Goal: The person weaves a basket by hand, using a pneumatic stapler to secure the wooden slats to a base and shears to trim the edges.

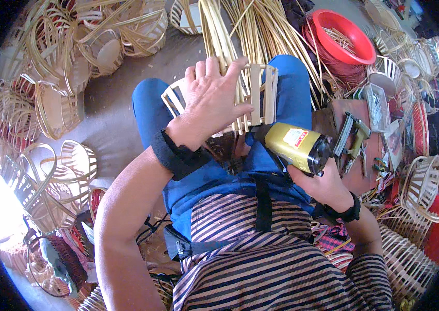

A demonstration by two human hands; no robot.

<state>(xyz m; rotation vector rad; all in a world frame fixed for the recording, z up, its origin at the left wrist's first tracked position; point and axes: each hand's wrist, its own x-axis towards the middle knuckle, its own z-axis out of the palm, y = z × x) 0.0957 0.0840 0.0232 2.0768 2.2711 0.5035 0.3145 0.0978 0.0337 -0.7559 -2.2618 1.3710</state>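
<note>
A small basket frame of pale wooden slats [269,96] rests on its side across my lap, between my knees. Spread over it is my left hand [211,88], its fingers reaching the far edge and its thumb stretched to the right; it holds the frame and the strips against it. Long pale bamboo strips [214,31] run from beneath this hand away from me. My right hand [323,181] grips a gold and black pneumatic stapler [294,146], its nose pointing left toward the near edge of the frame. The stapler's body hides its handle and most of my right fingers.
At right, a second stapler [351,137] lies on a reddish-brown surface [356,179] beside a clear plastic box [377,106]. A red basin [343,37] holds short sticks. Woven baskets [56,111] pile up at left; another basket [426,186] stands at right.
</note>
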